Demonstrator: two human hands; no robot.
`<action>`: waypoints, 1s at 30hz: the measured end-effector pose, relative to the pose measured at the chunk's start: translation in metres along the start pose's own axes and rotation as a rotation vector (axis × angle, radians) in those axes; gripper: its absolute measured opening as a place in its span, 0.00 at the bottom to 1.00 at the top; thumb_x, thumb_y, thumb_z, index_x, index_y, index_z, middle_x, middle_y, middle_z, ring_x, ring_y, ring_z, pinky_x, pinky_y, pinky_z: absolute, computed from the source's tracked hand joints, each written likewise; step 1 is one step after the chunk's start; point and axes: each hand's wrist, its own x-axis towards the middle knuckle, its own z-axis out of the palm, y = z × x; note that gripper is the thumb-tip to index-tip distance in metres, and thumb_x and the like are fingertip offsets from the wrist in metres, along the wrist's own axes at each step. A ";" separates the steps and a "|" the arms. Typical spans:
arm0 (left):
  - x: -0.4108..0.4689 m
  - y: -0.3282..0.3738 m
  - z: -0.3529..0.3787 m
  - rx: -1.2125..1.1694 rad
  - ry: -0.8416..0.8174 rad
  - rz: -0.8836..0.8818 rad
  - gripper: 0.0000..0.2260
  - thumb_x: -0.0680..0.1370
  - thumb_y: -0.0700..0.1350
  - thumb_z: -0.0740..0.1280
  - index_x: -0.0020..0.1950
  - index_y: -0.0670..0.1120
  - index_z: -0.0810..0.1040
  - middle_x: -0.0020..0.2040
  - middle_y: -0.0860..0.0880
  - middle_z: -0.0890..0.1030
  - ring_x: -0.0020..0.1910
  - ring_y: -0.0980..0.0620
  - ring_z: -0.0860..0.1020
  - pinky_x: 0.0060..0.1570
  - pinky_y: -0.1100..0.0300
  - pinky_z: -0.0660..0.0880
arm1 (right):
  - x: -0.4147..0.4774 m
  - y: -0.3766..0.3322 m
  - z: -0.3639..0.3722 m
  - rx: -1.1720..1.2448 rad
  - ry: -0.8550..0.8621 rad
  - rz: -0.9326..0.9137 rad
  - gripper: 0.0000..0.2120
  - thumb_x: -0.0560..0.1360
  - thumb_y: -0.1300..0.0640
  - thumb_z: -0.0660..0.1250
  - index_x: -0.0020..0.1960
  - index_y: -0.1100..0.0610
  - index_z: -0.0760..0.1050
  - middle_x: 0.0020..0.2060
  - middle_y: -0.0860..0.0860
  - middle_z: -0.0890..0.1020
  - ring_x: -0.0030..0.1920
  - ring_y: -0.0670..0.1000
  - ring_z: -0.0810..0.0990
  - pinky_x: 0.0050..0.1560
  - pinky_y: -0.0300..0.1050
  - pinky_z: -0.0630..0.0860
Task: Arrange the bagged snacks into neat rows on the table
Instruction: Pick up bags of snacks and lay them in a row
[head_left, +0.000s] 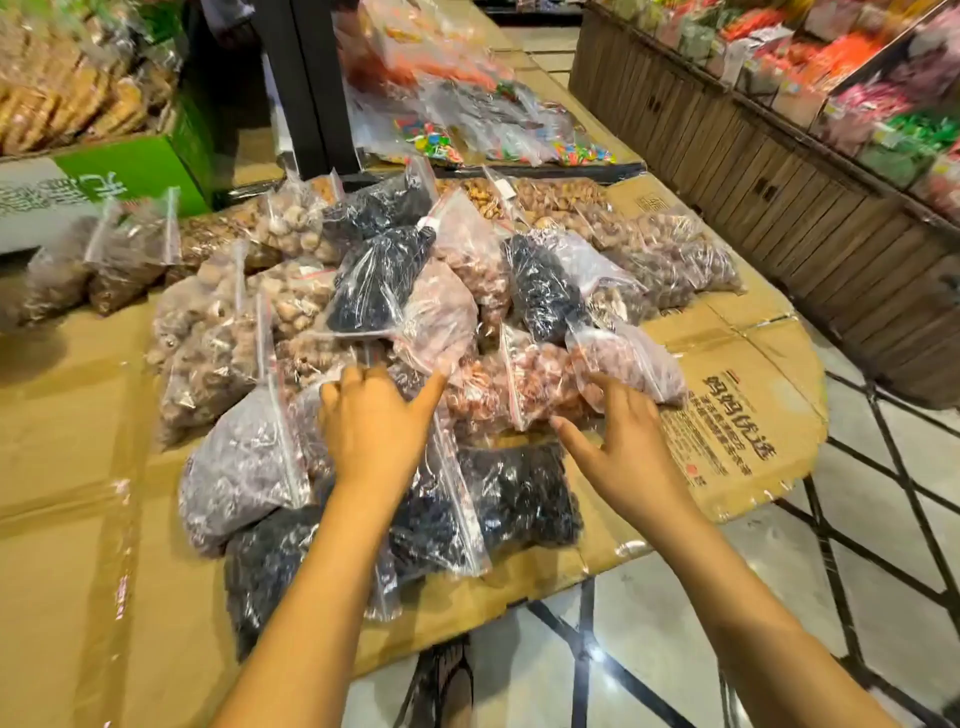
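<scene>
The cardboard-covered tabletop (78, 441) carries the bagged snacks (291, 301) in a loose heap at its centre, with dark, pink and pale bags overlapping at all angles. No neat row shows there yet, so the sorting looks to be at an early stage. At the near edge lies a dark bag (519, 493). Further right is a pink bag (628, 358). The left grip (374, 421) rests spread on the heap, grasping nothing. The right grip (618, 441) is also released, its fingers touching the pink bag. The next move likely calls for grasping one bag and laying it flat on bare cardboard.
</scene>
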 end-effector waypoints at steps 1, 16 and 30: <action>0.009 0.001 0.005 0.010 -0.005 -0.046 0.31 0.73 0.68 0.59 0.42 0.39 0.80 0.63 0.40 0.75 0.62 0.39 0.68 0.57 0.46 0.68 | 0.008 0.000 0.004 0.027 0.014 0.007 0.32 0.74 0.38 0.60 0.72 0.53 0.58 0.68 0.53 0.68 0.69 0.53 0.63 0.66 0.54 0.66; 0.054 0.030 0.052 -0.304 0.086 -0.287 0.18 0.76 0.57 0.65 0.39 0.43 0.69 0.42 0.39 0.79 0.48 0.39 0.78 0.41 0.51 0.67 | 0.141 -0.020 -0.007 0.129 -0.065 -0.228 0.30 0.75 0.46 0.64 0.72 0.55 0.59 0.69 0.54 0.66 0.70 0.54 0.62 0.69 0.51 0.62; 0.011 0.080 0.017 -0.865 0.461 -0.281 0.07 0.76 0.44 0.68 0.44 0.48 0.69 0.38 0.51 0.74 0.35 0.60 0.73 0.39 0.66 0.71 | 0.310 -0.041 0.017 0.089 -0.489 -0.322 0.52 0.55 0.35 0.77 0.70 0.56 0.59 0.64 0.54 0.74 0.63 0.57 0.72 0.65 0.55 0.70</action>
